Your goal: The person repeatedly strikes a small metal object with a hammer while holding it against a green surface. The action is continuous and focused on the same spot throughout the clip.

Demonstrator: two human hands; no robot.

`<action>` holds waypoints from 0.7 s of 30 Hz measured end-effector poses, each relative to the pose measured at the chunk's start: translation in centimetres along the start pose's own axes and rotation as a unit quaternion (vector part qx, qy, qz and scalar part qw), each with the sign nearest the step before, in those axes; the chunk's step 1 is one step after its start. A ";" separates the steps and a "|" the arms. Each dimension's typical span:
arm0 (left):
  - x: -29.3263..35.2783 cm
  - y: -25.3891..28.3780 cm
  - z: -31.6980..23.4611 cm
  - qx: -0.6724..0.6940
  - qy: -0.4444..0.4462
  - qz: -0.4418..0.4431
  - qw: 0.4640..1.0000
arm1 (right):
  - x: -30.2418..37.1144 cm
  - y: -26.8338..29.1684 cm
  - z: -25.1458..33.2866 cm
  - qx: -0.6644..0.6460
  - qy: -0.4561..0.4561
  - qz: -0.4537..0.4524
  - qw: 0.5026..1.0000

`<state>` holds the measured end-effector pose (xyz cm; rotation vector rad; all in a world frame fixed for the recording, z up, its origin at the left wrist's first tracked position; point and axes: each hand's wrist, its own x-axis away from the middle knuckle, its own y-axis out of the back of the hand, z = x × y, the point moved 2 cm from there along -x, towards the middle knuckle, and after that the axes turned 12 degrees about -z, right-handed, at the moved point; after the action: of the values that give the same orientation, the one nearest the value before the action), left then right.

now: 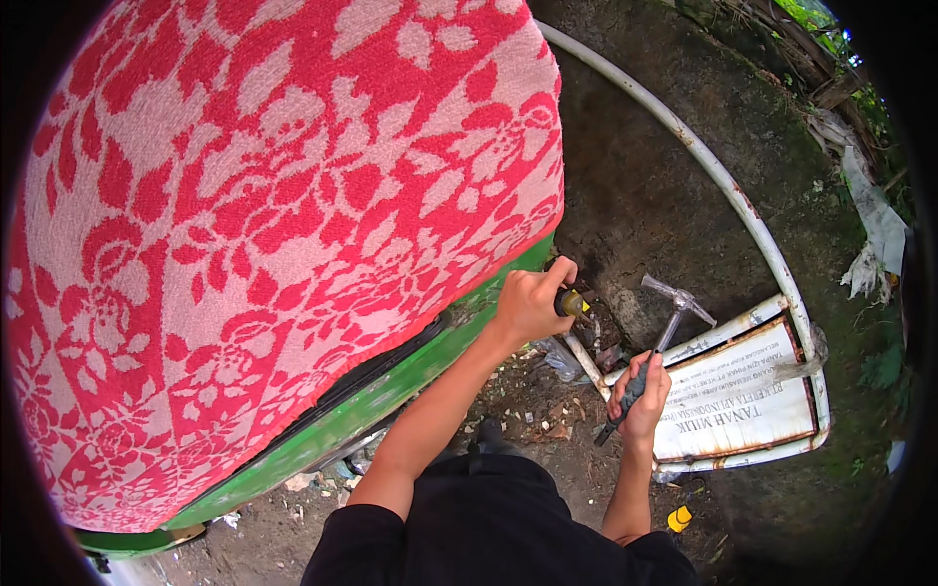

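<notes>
My left hand (532, 301) is closed beside the green edge (532, 256) of a large object draped with a red and pink floral cloth (322, 156). From its fist sticks out the dark and yellow handle (569, 302) of a screwdriver-like tool; its far end cannot be made out. My right hand (640, 389) grips a claw hammer (674, 327) by its dark handle. The hammer's metal head points up and away, above the white sign's upper edge, and touches nothing that I can see.
A rusty white tubular frame (699, 146) curves along the right side and carries a rusted white sign panel (733, 400). Rubble and litter (532, 396) lie on the ground between the covered object and the sign. A yellow object (679, 519) lies by my right elbow.
</notes>
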<state>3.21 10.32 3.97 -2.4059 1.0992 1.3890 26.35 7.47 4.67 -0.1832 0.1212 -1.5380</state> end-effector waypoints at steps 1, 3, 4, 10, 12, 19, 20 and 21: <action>0.4 -0.1 0.2 0.001 -0.010 0.007 1.000 | 0.1 -0.1 -0.2 -0.002 -0.006 0.000 1.000; 1.1 -0.4 0.1 0.006 -0.030 0.018 0.999 | 0.4 -0.2 -0.3 -0.003 -0.010 -0.001 1.000; 1.4 -0.6 0.2 0.013 -0.031 0.023 0.999 | 0.4 -0.2 -0.2 -0.004 -0.009 0.000 1.000; 0.5 -0.4 -1.3 0.043 -0.078 -0.003 0.996 | 0.7 0.3 1.0 -0.023 0.019 -0.019 0.999; 0.5 -0.1 -0.8 0.052 -0.076 -0.011 0.996 | 1.1 0.5 1.1 -0.031 0.017 -0.037 0.999; 0.7 -0.4 -1.0 0.049 -0.100 0.007 0.994 | 1.4 0.7 1.0 -0.041 0.004 -0.028 0.999; 0.0 0.0 -1.7 0.060 -0.102 -0.004 0.993 | 1.5 0.7 1.0 -0.044 0.004 -0.027 0.999; -0.5 0.4 -2.3 0.071 -0.102 -0.013 0.992 | 1.7 0.7 0.9 -0.047 0.001 -0.027 0.999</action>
<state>4.37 9.22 5.69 -2.1196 1.0705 1.4580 27.27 5.85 5.53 -0.2617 0.1913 -1.5868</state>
